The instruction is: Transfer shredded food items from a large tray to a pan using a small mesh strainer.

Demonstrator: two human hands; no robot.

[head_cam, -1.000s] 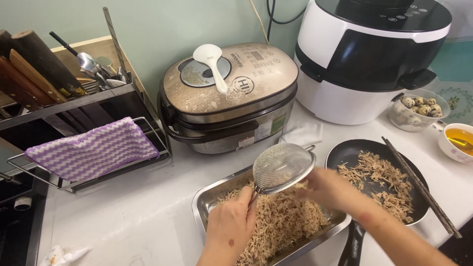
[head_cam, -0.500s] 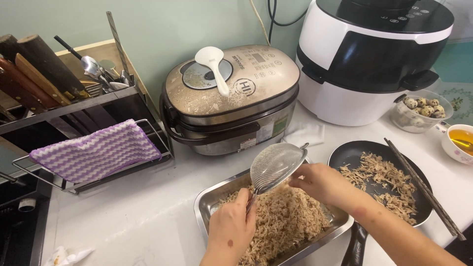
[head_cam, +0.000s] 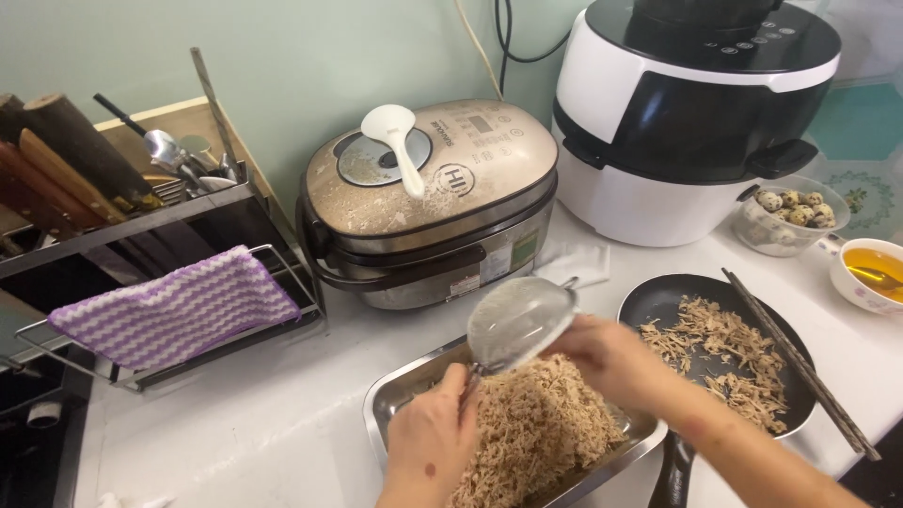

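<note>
Head view, the only one we have: we look down on a white counter [head_cam: 235,423] and see the left hand [head_cam: 431,442] closed around the handle of a fine mesh strainer [head_cam: 519,320], whose round bowl is tilted up over the far edge of a rectangular metal tray [head_cam: 400,400]. The right hand [head_cam: 607,353] is just beside the strainer's bowl, touching its rim from the right; we cannot tell whether its fingers pinch anything. The two hands are near each other, with the strainer between them. The tray lies at the near edge of the counter and is heaped with pale shredded meat [head_cam: 536,428], directly under both hands. To the right of the tray, touching it or very close, sits a black frying pan [head_cam: 658,301] with more shreds in it and a pair of dark chopsticks [head_cam: 800,362] laid across its right rim. Behind the tray, against the wall, stands a bronze rice cooker [head_cam: 433,202] with a white rice paddle [head_cam: 397,141] on its lid; small rectangular stickers, white with some red and green, sit low on its front face. At the far right corner stands a large white and black appliance [head_cam: 677,113]. Near the right edge we see a clear bowl of speckled eggs [head_cam: 790,212] and a small bowl of amber liquid [head_cam: 870,268]. On the left, a purple and white striped cloth [head_cam: 174,315] hangs on a dark rack [head_cam: 141,226].
</note>
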